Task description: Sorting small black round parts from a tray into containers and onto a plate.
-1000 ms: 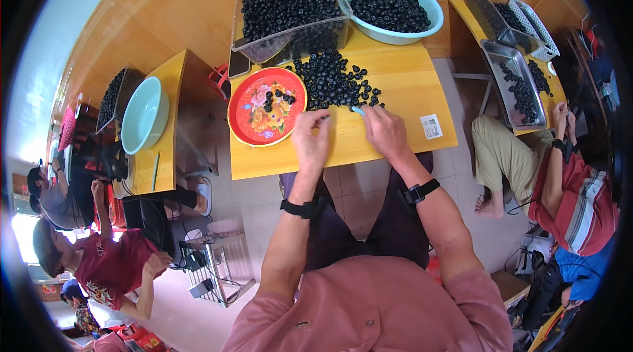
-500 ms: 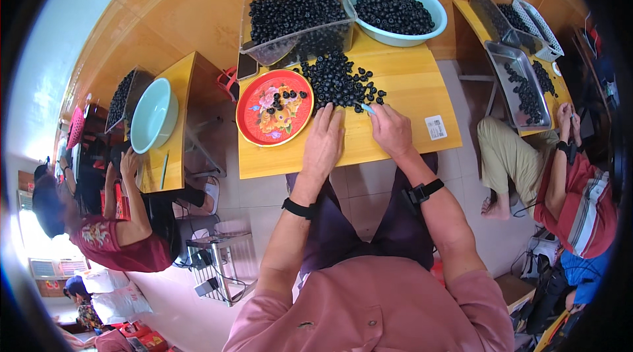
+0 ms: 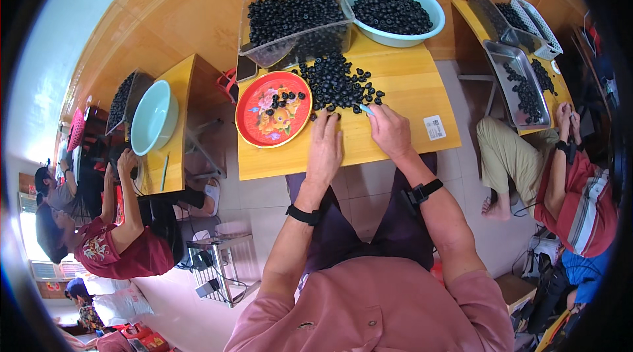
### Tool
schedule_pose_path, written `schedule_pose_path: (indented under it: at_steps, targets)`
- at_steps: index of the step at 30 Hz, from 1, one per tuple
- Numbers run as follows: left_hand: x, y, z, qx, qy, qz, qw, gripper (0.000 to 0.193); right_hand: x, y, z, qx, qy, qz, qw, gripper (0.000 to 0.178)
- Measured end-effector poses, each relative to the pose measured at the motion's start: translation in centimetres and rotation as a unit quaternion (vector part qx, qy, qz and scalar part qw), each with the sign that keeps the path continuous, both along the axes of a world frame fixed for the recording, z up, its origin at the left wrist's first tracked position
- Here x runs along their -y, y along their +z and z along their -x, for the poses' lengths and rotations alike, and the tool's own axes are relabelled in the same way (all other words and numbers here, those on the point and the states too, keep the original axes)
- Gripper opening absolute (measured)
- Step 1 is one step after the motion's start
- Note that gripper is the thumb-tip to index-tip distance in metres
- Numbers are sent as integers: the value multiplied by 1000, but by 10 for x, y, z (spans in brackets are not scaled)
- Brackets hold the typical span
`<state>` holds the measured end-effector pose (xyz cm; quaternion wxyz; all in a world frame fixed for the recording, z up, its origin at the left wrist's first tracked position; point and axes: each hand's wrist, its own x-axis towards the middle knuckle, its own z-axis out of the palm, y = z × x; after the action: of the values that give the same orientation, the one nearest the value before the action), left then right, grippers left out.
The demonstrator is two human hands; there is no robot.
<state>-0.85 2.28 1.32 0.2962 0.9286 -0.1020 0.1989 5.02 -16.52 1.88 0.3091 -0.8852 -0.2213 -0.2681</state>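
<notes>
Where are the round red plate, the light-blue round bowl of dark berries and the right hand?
round red plate (image 3: 258, 129), head view, bare lower-left rim.
light-blue round bowl (image 3: 399, 39), head view, front wall.
right hand (image 3: 390, 132), head view, back of hand.

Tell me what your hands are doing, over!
Left hand flat by dark berries. Right hand pinching small blue tool. Red tray alongside, nothing blocking.

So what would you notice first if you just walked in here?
The heap of dark berries loose on the yellow table, right before the left hand and right hand. Beside it on the left sits a bright red plate; behind stand a clear tub and a blue bowl, both full.
</notes>
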Motion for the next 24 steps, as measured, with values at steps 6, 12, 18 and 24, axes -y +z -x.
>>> schedule_pose_path:
  at_steps: [6,12,18,24]
  targets:
    - [-7,9,-8,-19,55,22,998,39,1,1,1,-3,-2,8,1000,13]
    - [-4,10,-18,-24,83,29,996,33,-1,1,1,2,-1,9,1000,12]
    - [1,10,-21,-43,81,84,992,27,1,-1,0,0,2,14,1000,12]
    - [7,5,-25,-56,87,252,962,22,0,-3,0,0,6,29,1000,11]
